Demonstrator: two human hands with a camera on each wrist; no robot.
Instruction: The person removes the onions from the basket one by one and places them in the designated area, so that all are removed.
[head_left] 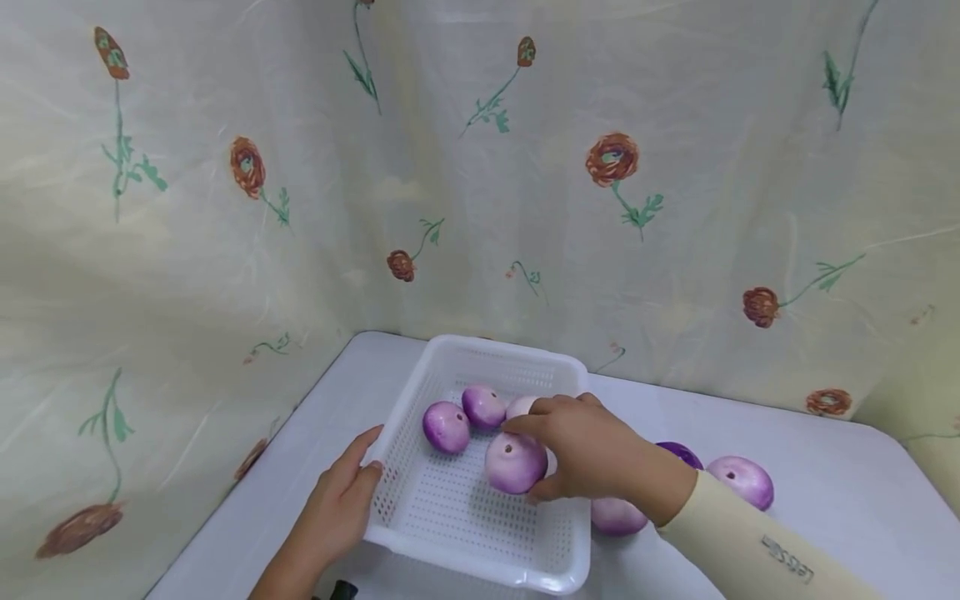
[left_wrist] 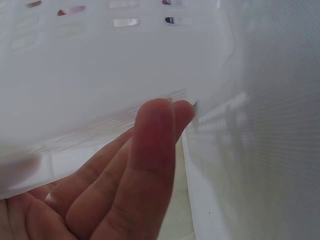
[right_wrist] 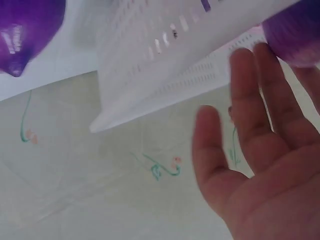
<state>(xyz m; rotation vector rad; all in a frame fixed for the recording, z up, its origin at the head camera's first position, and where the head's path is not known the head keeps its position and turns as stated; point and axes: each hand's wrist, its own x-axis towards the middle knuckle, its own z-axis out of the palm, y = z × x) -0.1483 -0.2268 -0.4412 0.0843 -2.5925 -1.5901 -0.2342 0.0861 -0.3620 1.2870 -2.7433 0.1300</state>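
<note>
My right hand (head_left: 573,437) holds a pale purple onion (head_left: 516,463) between thumb and fingers, over the right part of a white plastic basket (head_left: 480,569). In the right wrist view, that onion (right_wrist: 295,35) shows at the fingertips beyond the basket wall, with the outer fingers spread. My left hand (head_left: 337,492) grips the basket's left rim, and in the left wrist view its fingers (left_wrist: 152,145) lie against the wall. Inside the basket, two purple onions (head_left: 447,427) sit side by side towards the back left; another onion (head_left: 521,407) is partly hidden behind my right hand.
Right of the basket on the white table (head_left: 840,475) lie a pale onion (head_left: 618,517), a dark purple onion (head_left: 681,453) partly behind my right forearm, and another onion (head_left: 741,482). A flower-patterned curtain (head_left: 480,167) hangs along the table's back and left edges.
</note>
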